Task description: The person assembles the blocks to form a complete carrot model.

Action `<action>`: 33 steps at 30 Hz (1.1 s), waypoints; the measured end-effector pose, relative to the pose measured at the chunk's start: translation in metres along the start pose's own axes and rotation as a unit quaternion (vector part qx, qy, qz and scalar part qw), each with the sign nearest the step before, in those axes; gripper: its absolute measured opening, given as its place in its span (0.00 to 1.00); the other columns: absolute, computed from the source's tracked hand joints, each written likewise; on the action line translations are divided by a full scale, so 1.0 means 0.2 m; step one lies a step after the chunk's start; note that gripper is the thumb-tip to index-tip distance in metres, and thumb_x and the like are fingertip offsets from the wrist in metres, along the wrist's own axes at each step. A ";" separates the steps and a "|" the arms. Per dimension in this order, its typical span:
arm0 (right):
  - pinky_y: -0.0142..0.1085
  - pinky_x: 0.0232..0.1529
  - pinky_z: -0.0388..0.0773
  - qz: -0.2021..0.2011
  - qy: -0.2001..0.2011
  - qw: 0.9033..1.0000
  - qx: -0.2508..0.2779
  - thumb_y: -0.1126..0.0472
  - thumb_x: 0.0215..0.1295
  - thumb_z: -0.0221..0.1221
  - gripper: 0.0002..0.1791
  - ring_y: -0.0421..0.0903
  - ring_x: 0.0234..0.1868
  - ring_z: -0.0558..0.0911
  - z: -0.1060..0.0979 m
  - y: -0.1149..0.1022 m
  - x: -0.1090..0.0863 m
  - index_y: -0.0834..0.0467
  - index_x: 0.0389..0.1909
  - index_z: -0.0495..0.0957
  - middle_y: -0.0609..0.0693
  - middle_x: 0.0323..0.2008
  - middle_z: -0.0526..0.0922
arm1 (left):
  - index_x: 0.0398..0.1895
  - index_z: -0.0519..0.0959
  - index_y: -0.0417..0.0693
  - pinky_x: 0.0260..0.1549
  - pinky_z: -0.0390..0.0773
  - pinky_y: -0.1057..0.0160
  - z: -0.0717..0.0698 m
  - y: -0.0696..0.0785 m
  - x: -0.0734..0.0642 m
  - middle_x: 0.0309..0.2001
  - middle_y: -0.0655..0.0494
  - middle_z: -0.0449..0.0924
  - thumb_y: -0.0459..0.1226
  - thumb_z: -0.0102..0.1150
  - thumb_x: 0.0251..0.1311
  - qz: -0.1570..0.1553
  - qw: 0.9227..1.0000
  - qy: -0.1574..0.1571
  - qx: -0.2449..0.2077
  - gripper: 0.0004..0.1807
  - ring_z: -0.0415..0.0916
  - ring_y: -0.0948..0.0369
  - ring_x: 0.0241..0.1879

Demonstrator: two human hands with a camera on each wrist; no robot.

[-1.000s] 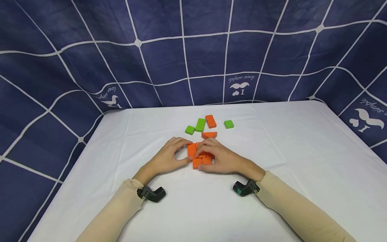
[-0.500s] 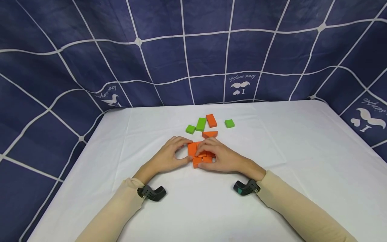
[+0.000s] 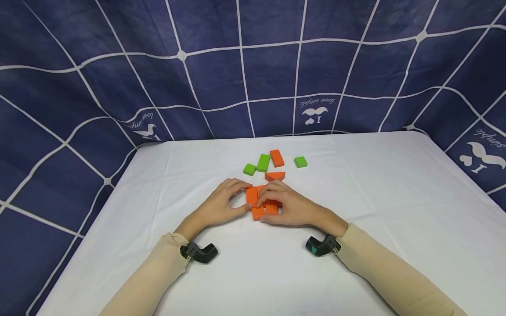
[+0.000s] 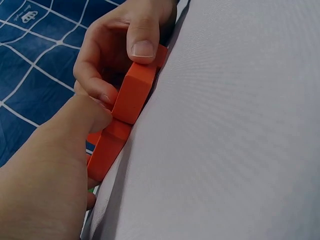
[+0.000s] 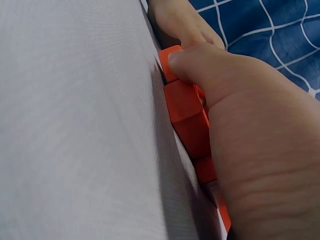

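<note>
Orange blocks lie pushed together on the white cloth, between my two hands. My left hand (image 3: pixel 221 204) spans the left rectangular orange block (image 3: pixel 251 196), fingertips at its far end and thumb at its near end. My right hand (image 3: pixel 288 204) reaches over the group from the right. Its thumb and forefinger pinch the small front-left orange block (image 4: pixel 134 95). Beside that one sits the front-right orange block (image 5: pixel 189 117), with a narrow gap between them in the head view. More orange blocks behind are partly hidden under the right hand.
Just beyond the group lies an orange triangular block (image 3: pixel 274 176). Farther back are an orange rectangular block (image 3: pixel 277 158), a green rectangular block (image 3: pixel 263 163) and two small green blocks, left (image 3: pixel 250 169) and right (image 3: pixel 301 162). A dark blue checked curtain (image 3: pixel 269 74) hangs behind the table.
The gap between the two front orange blocks has widened slightly. Both hands stay in nearly the same place, and the other blocks have not visibly moved.
</note>
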State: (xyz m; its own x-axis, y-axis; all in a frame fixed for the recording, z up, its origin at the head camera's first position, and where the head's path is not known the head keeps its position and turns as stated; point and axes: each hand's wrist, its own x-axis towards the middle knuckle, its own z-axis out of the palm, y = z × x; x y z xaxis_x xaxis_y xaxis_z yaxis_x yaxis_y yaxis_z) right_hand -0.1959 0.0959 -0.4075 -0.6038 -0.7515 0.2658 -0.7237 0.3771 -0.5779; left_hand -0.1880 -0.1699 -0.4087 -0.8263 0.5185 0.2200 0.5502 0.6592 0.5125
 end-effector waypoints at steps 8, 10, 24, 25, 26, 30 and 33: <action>0.49 0.73 0.64 -0.003 -0.007 1.000 0.006 0.50 0.62 0.70 0.14 0.39 0.65 0.70 -0.01 0.00 -0.01 0.40 0.48 0.82 0.33 0.51 0.78 | 0.66 0.77 0.55 0.62 0.72 0.49 0.00 0.01 -0.01 0.62 0.59 0.77 0.50 0.69 0.57 0.005 1.000 -0.001 0.008 0.32 0.71 0.59 0.58; 0.49 0.75 0.62 -0.006 -0.005 1.000 0.014 0.57 0.62 0.66 0.15 0.43 0.69 0.68 -0.02 0.01 -0.01 0.43 0.50 0.81 0.34 0.52 0.78 | 0.67 0.77 0.54 0.61 0.72 0.49 0.00 0.01 -0.01 0.62 0.59 0.77 0.50 0.69 0.57 0.008 1.000 0.000 0.009 0.33 0.71 0.59 0.58; 0.55 0.77 0.56 -0.002 -0.009 0.999 0.034 0.69 0.57 0.58 0.25 0.54 0.80 0.57 -0.05 0.02 -0.02 0.47 0.55 0.79 0.38 0.57 0.78 | 0.67 0.77 0.53 0.61 0.72 0.49 0.01 0.01 0.00 0.62 0.57 0.77 0.50 0.69 0.58 0.006 1.000 0.003 0.015 0.33 0.71 0.58 0.58; 0.55 0.77 0.56 0.001 -0.012 0.999 0.038 0.69 0.58 0.59 0.25 0.54 0.80 0.58 -0.05 0.02 -0.02 0.47 0.56 0.78 0.38 0.58 0.78 | 0.67 0.77 0.53 0.61 0.72 0.49 0.01 0.01 0.00 0.62 0.57 0.77 0.50 0.69 0.58 0.006 1.000 0.003 0.015 0.33 0.71 0.58 0.58; 0.56 0.77 0.56 0.003 -0.015 0.999 0.042 0.69 0.59 0.59 0.24 0.53 0.80 0.58 -0.05 0.02 -0.02 0.46 0.56 0.78 0.38 0.58 0.78 | 0.67 0.77 0.53 0.61 0.72 0.48 0.01 0.01 0.00 0.62 0.57 0.77 0.50 0.69 0.58 0.005 1.000 0.003 0.015 0.33 0.71 0.58 0.58; 0.55 0.77 0.56 0.014 -0.023 0.998 0.049 0.67 0.64 0.60 0.22 0.51 0.78 0.60 -0.06 0.02 -0.01 0.45 0.57 0.78 0.39 0.59 0.77 | 0.67 0.77 0.53 0.62 0.72 0.48 0.01 0.01 0.00 0.63 0.57 0.77 0.50 0.68 0.59 0.002 1.000 -0.001 0.015 0.33 0.71 0.57 0.59; 0.55 0.78 0.56 0.016 -0.022 0.998 0.050 0.65 0.66 0.61 0.21 0.51 0.78 0.62 -0.06 0.02 -0.02 0.45 0.58 0.78 0.39 0.59 0.77 | 0.67 0.77 0.53 0.62 0.72 0.48 0.01 0.01 0.00 0.62 0.57 0.77 0.51 0.68 0.59 0.001 1.000 -0.003 0.017 0.32 0.71 0.57 0.59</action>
State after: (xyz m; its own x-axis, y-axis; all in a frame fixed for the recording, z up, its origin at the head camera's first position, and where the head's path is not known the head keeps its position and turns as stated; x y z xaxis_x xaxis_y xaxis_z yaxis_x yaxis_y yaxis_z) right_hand -0.2013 0.1062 -0.4025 -0.6084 -0.7645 0.2130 -0.6668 0.3470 -0.6595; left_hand -0.1868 -0.1668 -0.4097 -0.8244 0.5231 0.2163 0.5559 0.6759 0.4839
